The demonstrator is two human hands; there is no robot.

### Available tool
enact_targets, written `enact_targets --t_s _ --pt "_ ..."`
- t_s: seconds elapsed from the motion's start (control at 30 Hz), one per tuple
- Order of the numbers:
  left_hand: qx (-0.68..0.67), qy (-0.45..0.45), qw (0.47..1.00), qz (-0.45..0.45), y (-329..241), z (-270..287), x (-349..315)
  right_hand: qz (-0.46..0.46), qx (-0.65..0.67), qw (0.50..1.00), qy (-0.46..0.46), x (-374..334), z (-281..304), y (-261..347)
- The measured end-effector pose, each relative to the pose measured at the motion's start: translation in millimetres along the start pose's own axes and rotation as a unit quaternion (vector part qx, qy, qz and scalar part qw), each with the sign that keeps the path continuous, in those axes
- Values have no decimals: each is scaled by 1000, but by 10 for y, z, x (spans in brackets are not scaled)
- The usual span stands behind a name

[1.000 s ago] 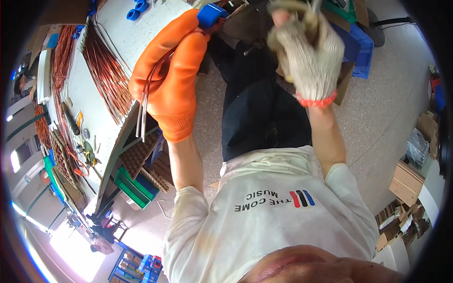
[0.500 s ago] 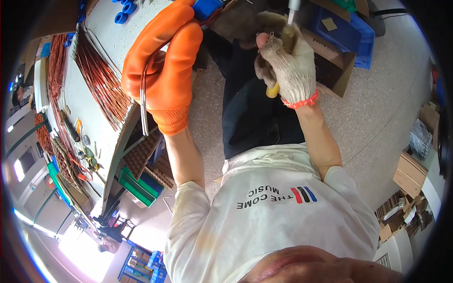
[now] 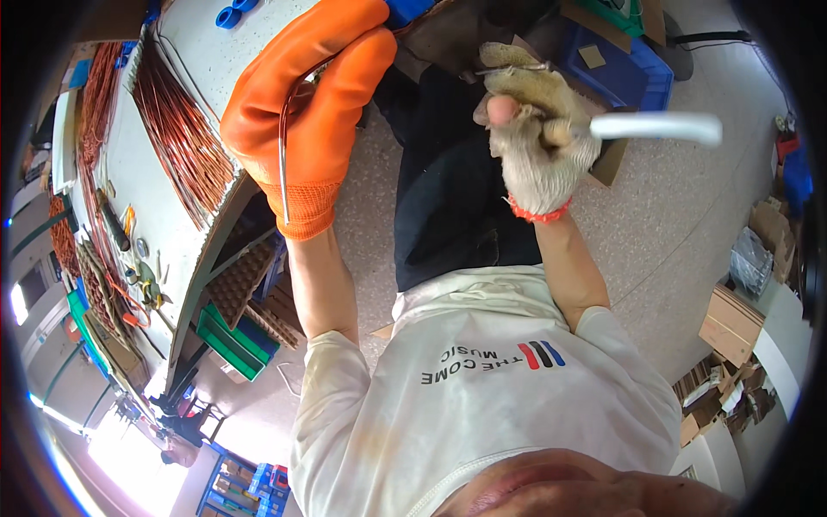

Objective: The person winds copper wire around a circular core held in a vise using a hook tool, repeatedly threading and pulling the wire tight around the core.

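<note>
My left hand (image 3: 297,129), in an orange rubber glove, is closed around thin metal wires (image 3: 283,159). Their ends hang down past the wrist cuff. My right hand (image 3: 543,159) wears a soiled white knit glove with a red cuff and torn fingertips. It grips a tool with a white rod-like part (image 3: 659,127) that sticks out to the right, smeared by motion; its kind is unclear. To the left of the orange glove, a fanned bundle of copper-coloured wires (image 3: 177,138) lies on the workbench (image 3: 194,52).
Blue rings (image 3: 228,17) sit at the bench's far end. Hand tools (image 3: 146,284) lie along its left side. Below the edge are moulded trays (image 3: 241,280) and a green bin (image 3: 233,345). A blue bin (image 3: 616,73) stands far right; cardboard boxes (image 3: 730,323) are stacked at right.
My right hand has turned and moved slightly right and nearer, swinging the tool's white part from pointing away to pointing right. My left hand keeps its wires, which have shifted slightly right.
</note>
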State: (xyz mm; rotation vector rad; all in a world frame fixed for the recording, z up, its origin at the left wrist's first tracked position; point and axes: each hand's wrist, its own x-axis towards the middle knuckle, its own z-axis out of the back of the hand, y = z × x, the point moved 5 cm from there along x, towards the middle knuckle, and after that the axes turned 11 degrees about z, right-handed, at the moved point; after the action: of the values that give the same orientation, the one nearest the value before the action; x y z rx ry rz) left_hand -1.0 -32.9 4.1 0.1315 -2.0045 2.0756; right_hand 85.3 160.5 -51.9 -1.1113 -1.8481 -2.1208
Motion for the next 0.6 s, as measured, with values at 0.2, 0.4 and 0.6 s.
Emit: enact_targets --t_s 0.2,0.4,0.6 --pt "-17 -38 998 39 -142 -82 11 -75 -132 988 21 0 -53 -1" --pt "-54 -62 988 128 -145 -97 11 -194 -45 980 -5 -59 -71 -82" --pt "-64 -23 991 118 -266 -111 7 194 -64 976 69 53 -7 125"
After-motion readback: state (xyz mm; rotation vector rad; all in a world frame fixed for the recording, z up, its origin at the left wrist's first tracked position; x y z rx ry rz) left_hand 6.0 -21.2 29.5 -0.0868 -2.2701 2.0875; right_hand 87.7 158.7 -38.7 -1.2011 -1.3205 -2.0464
